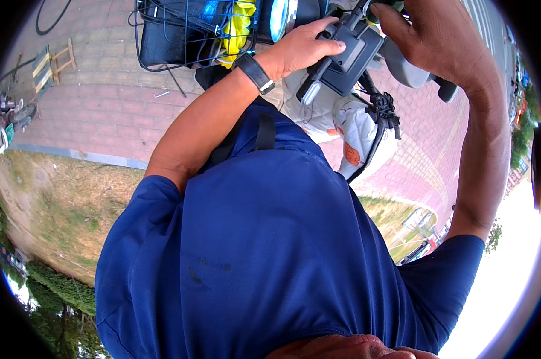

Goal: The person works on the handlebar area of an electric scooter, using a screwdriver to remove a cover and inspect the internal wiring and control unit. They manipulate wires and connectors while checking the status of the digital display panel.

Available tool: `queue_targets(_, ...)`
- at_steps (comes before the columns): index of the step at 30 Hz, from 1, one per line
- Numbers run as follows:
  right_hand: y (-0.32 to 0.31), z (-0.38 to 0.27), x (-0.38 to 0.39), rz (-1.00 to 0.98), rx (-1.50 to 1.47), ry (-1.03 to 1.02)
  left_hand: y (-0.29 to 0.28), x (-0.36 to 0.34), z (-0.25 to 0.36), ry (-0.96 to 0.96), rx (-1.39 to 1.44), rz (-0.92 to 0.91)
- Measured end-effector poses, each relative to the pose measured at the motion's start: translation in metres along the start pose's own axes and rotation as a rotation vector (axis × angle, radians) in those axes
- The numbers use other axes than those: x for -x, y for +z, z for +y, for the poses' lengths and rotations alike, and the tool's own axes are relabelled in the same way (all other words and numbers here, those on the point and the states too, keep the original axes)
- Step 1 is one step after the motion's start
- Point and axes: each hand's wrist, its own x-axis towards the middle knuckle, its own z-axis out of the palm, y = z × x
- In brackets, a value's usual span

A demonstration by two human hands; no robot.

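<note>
My left hand [297, 48], with a dark watch on its wrist, lies on the left side of a dark grey box-shaped handlebar unit [355, 55]. Its thumb presses on the unit's face and a finger bends round the upper edge. Across from it, my right hand [441, 42] curls in at the unit's upper right, near a small yellow-green part [372, 17]. Most of its fingers are cut off by the upper edge, and what it grips cannot be made out. A black handlebar stem wrapped in cord [383, 107] runs down beside a white padded cover [357, 128].
Left of the handlebar is a black wire basket [189, 64] with a black bag, cables and a yellow plastic bag [239, 27]. A round lamp [279, 19] sits beside it. On the brick pavement [112, 113] stand a wooden folding stool [62, 61] and a thin L-shaped rod [161, 94].
</note>
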Motion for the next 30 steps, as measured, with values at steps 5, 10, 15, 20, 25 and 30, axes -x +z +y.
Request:
queue_targets(5, -0.022, -0.005, 0.000, -0.245, 0.110, 0.127, 0.005, -0.010, -0.007, -0.051, 0.154, -0.053)
queue_targets(10, 0.015, 0.028, 0.019, -0.078, -0.031, -0.008, 0.011, -0.014, -0.015, 0.098, 0.105, 0.014)
queue_targets(15, 0.001, 0.009, 0.001, -0.084, 0.037, 0.165, 0.005, -0.017, -0.004, 0.171, -0.318, 0.049)
queue_targets(20, -0.005, 0.009, 0.005, -0.156, -0.067, 0.260, 0.013, -0.021, -0.008, 0.008, -0.173, 0.038)
queue_targets(25, 0.015, 0.022, -0.001, -0.026, -0.091, 0.088, 0.008, -0.010, 0.004, -0.028, -0.120, 0.080)
queue_targets(30, 0.011, 0.010, -0.014, -0.157, -0.029, 0.248, 0.007, -0.006, 0.010, -0.119, 0.051, 0.050)
